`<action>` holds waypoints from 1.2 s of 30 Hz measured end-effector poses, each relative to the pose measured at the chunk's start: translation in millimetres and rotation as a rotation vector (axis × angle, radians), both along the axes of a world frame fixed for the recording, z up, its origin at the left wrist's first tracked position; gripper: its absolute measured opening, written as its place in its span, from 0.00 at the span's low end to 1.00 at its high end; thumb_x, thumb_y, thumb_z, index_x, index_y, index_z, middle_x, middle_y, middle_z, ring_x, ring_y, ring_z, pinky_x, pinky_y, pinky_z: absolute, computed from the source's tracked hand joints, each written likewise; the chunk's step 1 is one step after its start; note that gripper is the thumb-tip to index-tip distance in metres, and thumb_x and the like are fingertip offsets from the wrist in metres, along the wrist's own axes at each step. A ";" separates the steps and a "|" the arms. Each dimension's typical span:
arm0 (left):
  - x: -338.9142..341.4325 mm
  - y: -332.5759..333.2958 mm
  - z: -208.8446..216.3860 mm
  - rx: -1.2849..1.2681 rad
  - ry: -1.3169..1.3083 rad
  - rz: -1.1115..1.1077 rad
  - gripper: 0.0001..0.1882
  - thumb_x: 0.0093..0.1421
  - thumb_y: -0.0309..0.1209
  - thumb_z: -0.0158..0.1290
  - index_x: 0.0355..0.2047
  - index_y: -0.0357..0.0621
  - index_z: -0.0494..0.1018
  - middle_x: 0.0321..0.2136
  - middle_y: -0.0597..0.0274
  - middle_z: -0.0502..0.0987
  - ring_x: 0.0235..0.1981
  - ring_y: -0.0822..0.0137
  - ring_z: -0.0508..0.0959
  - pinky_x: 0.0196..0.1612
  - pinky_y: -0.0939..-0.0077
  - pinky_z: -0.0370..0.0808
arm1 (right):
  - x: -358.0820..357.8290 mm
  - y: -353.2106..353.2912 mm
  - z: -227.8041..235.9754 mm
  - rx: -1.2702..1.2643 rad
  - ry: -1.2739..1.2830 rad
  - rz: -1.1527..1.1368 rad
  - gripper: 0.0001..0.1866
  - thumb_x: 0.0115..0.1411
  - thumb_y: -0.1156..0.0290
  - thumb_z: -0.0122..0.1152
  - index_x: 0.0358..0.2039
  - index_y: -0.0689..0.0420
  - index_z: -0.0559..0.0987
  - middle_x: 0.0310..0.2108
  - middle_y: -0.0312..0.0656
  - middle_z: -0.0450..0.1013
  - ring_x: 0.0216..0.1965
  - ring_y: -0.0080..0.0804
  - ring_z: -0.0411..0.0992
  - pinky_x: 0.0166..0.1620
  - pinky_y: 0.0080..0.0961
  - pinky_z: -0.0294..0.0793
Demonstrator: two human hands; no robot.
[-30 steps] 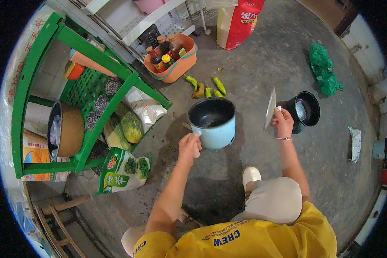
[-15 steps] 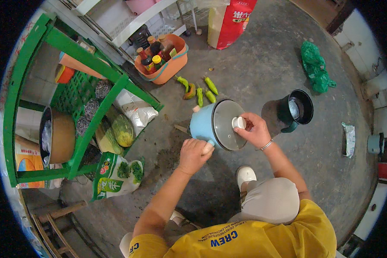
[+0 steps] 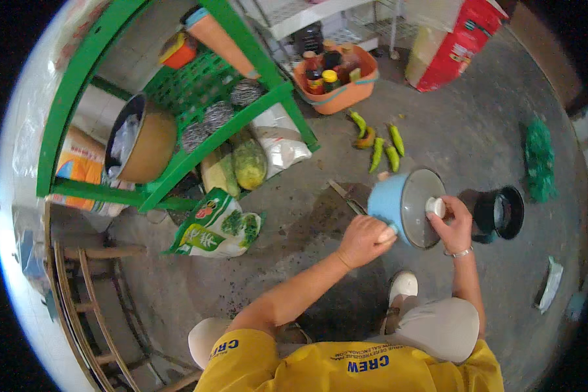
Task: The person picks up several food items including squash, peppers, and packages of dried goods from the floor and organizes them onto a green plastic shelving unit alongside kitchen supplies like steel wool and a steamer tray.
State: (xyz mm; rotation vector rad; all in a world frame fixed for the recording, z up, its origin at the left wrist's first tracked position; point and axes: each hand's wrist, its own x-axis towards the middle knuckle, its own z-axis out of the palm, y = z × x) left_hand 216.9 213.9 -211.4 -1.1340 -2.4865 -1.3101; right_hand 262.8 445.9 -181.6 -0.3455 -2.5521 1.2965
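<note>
A light blue pot [image 3: 385, 199] is tipped on its side toward the right, above the grey floor. Its glass lid [image 3: 419, 183] covers the mouth. My left hand [image 3: 366, 240] is closed around the pot's near handle. With my right hand [image 3: 453, 222] I grip the white lid knob [image 3: 436, 208], fingers and thumb around it. Just to the right, a black pot [image 3: 507, 214] with a handle stands on the floor. Several green peppers [image 3: 377, 154] lie beyond the blue pot. A knife-like tool [image 3: 346, 196] lies partly hidden to its left.
On the left stands a green rack [image 3: 287, 104] with a brown pot [image 3: 151, 140] and scouring pads. A green-white bag [image 3: 209, 228] lies before it. An orange basket [image 3: 346, 98] of bottles, a red sack [image 3: 447, 52] and a green plastic bag [image 3: 539, 160] sit farther off.
The whole view has turned left, so things appear farther right. Both hands keep their hold on the handle and lid knob; the tilted pot looks much the same.
</note>
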 end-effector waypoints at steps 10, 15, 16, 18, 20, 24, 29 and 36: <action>-5.2 -6.9 19.2 0.048 -0.087 0.043 0.13 0.45 0.36 0.59 0.24 0.44 0.69 0.21 0.57 0.69 0.26 0.54 0.70 0.31 0.62 0.65 | -8.0 16.3 -15.6 -0.303 0.257 -0.019 0.17 0.53 0.68 0.58 0.42 0.63 0.72 0.41 0.41 0.70 0.40 0.28 0.68 0.45 0.24 0.67; -14.2 -14.7 40.1 0.137 -0.075 -0.004 0.12 0.46 0.36 0.59 0.25 0.44 0.69 0.20 0.56 0.68 0.25 0.54 0.69 0.31 0.63 0.65 | -9.9 15.3 1.5 -1.347 -0.170 -0.074 0.30 0.63 0.46 0.33 0.54 0.56 0.64 0.54 0.41 0.62 0.55 0.36 0.59 0.57 0.33 0.57; -18.2 -20.2 50.5 0.123 -0.108 -0.054 0.12 0.47 0.36 0.58 0.25 0.43 0.68 0.21 0.55 0.68 0.25 0.54 0.69 0.30 0.63 0.64 | -7.9 10.9 -0.6 -1.277 -0.076 0.025 0.32 0.63 0.44 0.30 0.56 0.54 0.62 0.55 0.39 0.61 0.56 0.36 0.58 0.58 0.34 0.55; -20.1 -41.3 58.3 -0.047 -0.169 -0.107 0.12 0.48 0.35 0.57 0.25 0.43 0.66 0.21 0.54 0.68 0.25 0.53 0.70 0.29 0.62 0.64 | -12.0 5.0 4.7 -1.293 -0.097 0.161 0.31 0.63 0.44 0.30 0.57 0.54 0.60 0.56 0.39 0.60 0.57 0.36 0.57 0.58 0.34 0.55; -19.1 -63.0 64.6 -0.164 -0.243 -0.139 0.13 0.49 0.33 0.56 0.24 0.42 0.63 0.21 0.53 0.68 0.26 0.50 0.70 0.28 0.61 0.64 | -20.4 -5.5 17.2 -1.283 -0.137 0.202 0.31 0.63 0.44 0.31 0.58 0.54 0.58 0.57 0.40 0.58 0.58 0.35 0.56 0.58 0.34 0.55; -13.7 -93.8 114.4 -0.097 -0.557 0.103 0.14 0.52 0.31 0.52 0.35 0.37 0.64 0.28 0.47 0.69 0.31 0.45 0.70 0.37 0.60 0.67 | -41.9 -30.7 54.1 -1.145 -0.216 0.450 0.35 0.60 0.42 0.39 0.60 0.54 0.55 0.58 0.40 0.56 0.59 0.35 0.54 0.59 0.37 0.54; 4.9 -163.1 165.2 -0.046 -0.230 0.225 0.14 0.52 0.31 0.54 0.36 0.38 0.65 0.31 0.49 0.68 0.34 0.49 0.69 0.37 0.64 0.67 | -75.8 -92.3 138.1 -0.943 -0.153 0.758 0.46 0.53 0.34 0.41 0.62 0.54 0.49 0.62 0.38 0.50 0.62 0.34 0.48 0.60 0.41 0.49; 55.3 -251.1 218.8 -0.109 -0.205 0.708 0.15 0.50 0.33 0.57 0.34 0.39 0.66 0.27 0.53 0.68 0.28 0.55 0.68 0.33 0.66 0.67 | -124.6 -193.4 162.6 -0.736 -0.053 1.110 0.44 0.57 0.45 0.48 0.62 0.62 0.46 0.61 0.45 0.49 0.62 0.34 0.46 0.62 0.29 0.43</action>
